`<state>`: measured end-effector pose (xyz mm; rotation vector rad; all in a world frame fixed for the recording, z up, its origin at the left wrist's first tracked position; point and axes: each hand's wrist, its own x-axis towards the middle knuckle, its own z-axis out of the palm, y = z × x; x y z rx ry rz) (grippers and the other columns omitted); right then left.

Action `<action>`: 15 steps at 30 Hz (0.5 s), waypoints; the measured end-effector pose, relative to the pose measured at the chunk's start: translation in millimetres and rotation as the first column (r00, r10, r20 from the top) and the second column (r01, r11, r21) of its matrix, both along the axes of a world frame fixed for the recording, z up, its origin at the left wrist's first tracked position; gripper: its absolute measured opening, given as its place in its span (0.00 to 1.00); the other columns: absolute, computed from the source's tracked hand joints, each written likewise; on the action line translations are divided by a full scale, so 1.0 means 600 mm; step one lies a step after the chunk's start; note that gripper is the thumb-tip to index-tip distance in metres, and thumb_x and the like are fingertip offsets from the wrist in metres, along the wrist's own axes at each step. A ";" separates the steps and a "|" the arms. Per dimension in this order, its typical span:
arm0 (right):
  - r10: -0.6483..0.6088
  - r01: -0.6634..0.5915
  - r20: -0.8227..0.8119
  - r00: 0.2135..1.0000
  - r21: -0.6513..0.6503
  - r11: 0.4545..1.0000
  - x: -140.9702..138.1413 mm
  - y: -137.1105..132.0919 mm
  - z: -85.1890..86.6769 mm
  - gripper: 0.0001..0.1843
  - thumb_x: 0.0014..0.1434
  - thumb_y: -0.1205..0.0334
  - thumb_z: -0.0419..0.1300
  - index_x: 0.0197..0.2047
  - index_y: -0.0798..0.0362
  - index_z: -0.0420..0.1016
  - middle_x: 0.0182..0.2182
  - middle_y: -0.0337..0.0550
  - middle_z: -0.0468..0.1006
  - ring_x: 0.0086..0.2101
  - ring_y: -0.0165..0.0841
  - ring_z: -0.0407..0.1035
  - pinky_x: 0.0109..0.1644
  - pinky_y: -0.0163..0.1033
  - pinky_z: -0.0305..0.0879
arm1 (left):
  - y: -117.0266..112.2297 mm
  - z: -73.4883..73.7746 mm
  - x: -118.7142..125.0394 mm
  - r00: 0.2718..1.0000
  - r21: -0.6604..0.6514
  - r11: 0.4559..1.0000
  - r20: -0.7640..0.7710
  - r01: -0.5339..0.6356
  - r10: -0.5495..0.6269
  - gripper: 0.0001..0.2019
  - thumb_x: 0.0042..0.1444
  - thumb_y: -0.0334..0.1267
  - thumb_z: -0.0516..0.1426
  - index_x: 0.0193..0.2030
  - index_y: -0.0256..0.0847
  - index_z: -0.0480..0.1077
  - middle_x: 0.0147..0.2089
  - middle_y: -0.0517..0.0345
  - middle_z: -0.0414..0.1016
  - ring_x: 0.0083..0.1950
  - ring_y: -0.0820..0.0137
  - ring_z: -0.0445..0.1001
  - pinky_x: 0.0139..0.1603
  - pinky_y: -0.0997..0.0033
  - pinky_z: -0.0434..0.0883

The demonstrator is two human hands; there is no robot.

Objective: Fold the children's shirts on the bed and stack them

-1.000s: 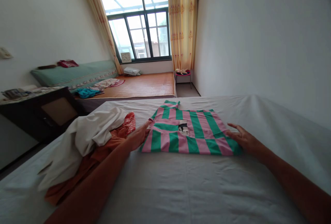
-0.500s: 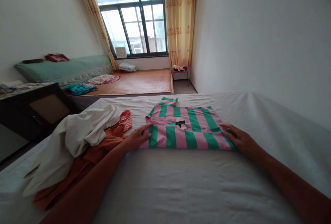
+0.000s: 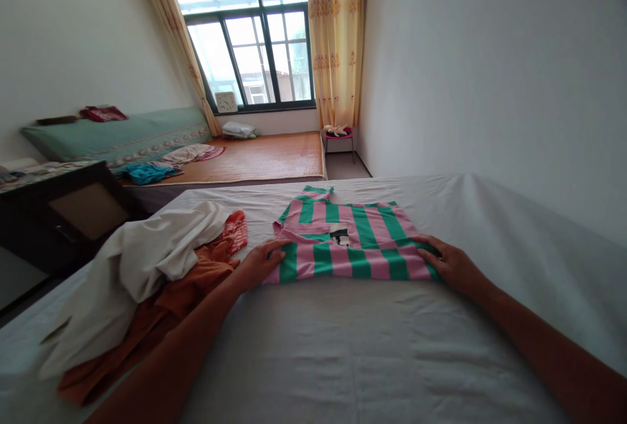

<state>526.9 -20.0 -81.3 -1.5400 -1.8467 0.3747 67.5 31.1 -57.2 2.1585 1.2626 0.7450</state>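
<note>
A pink-and-green striped shirt [image 3: 350, 241] lies partly folded on the white bed sheet [image 3: 343, 345] in the middle of the head view. My left hand [image 3: 259, 260] grips the shirt's near left corner, fingers curled round the cloth. At the near right corner my right hand [image 3: 448, 264] pinches the fabric edge the same way. Both arms reach forward over the sheet.
A heap of white and orange clothes [image 3: 147, 267] lies on the bed to the left. A dark cabinet [image 3: 63, 215] stands at the far left. Beyond are a second bed with a bamboo mat [image 3: 264, 156], a small stool [image 3: 339, 136], curtains and a window.
Both hands have closed on the shirt's near corners and drawn the near edge up and forward, so the shirt looks shorter. The view has shifted slightly.
</note>
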 end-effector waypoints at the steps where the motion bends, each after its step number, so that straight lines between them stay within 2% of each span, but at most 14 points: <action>1: 0.013 -0.013 0.017 1.000 -0.015 1.000 -0.001 -0.001 0.000 0.23 0.59 0.48 0.54 0.55 0.46 0.70 0.51 0.43 0.76 0.50 0.43 0.70 0.55 0.45 0.66 | 0.000 -0.002 -0.001 1.000 -0.003 1.000 -0.014 -0.002 0.002 0.21 0.56 0.46 0.55 0.55 0.42 0.71 0.55 0.50 0.73 0.56 0.59 0.69 0.60 0.60 0.63; 5: 0.051 -0.050 0.053 0.997 -0.026 0.998 -0.007 -0.006 0.003 0.24 0.58 0.49 0.56 0.56 0.45 0.69 0.50 0.41 0.77 0.49 0.42 0.72 0.53 0.44 0.68 | -0.003 0.001 0.003 0.997 0.037 0.999 -0.073 0.009 -0.006 0.24 0.52 0.44 0.58 0.56 0.41 0.71 0.57 0.49 0.71 0.58 0.57 0.68 0.61 0.59 0.62; 10: 0.007 -0.007 0.003 1.000 0.096 0.995 -0.012 -0.004 0.003 0.20 0.60 0.53 0.52 0.53 0.45 0.72 0.51 0.40 0.76 0.52 0.42 0.69 0.57 0.45 0.65 | 0.006 0.007 0.014 0.999 0.156 0.987 0.040 -0.039 0.033 0.22 0.57 0.40 0.52 0.58 0.40 0.69 0.59 0.50 0.69 0.62 0.60 0.64 0.65 0.59 0.58; 15: -0.035 0.034 0.044 0.998 0.020 0.999 -0.012 -0.005 0.001 0.22 0.60 0.49 0.52 0.55 0.45 0.70 0.49 0.42 0.78 0.46 0.42 0.73 0.49 0.43 0.70 | 0.009 -0.003 0.003 0.998 0.077 0.995 -0.016 -0.058 0.060 0.21 0.58 0.44 0.52 0.56 0.40 0.71 0.55 0.49 0.72 0.58 0.59 0.68 0.62 0.58 0.62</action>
